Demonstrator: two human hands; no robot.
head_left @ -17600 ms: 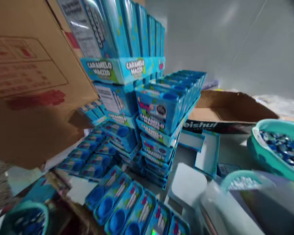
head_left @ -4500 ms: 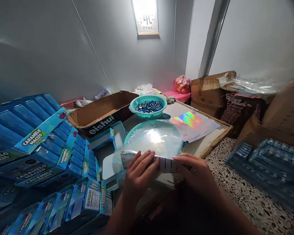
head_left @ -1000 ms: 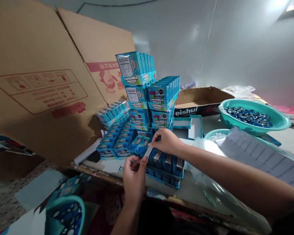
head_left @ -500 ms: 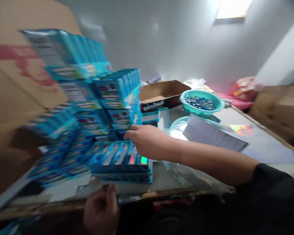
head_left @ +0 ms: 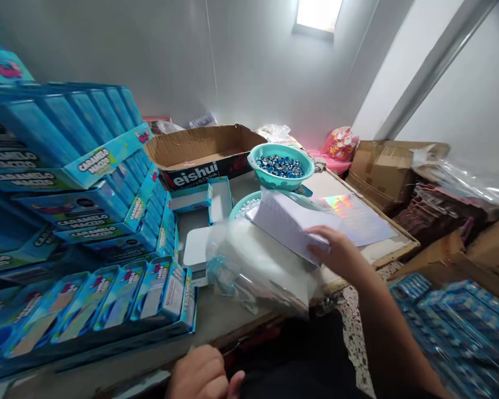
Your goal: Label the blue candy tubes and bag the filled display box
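Note:
My right hand (head_left: 335, 252) pinches the near edge of a white paper sheet (head_left: 286, 224), which is bent up and lies over a turquoise bowl (head_left: 238, 204) of small white pieces. At the table's front edge my left hand (head_left: 202, 374) is curled closed, and whatever is inside its fingers is hidden. Left of it stands an open blue display tray (head_left: 193, 310) filled with upright blue candy boxes (head_left: 156, 291). A clear plastic bag (head_left: 253, 277) lies between the hands, beyond the left one.
Stacked trays of blue boxes (head_left: 103, 149) rise on the left. Behind are an open carton (head_left: 199, 166) and a turquoise bowl (head_left: 264, 177) of shiny blue pieces. A shimmering sheet (head_left: 361, 221) lies right. Beyond the table edge are brown cartons (head_left: 378, 166) and blue wrapped packs (head_left: 461, 327).
My right hand has moved from the candy boxes in the tray to the white paper sheet and taken hold of its edge. The view has turned right. My left hand stays curled low.

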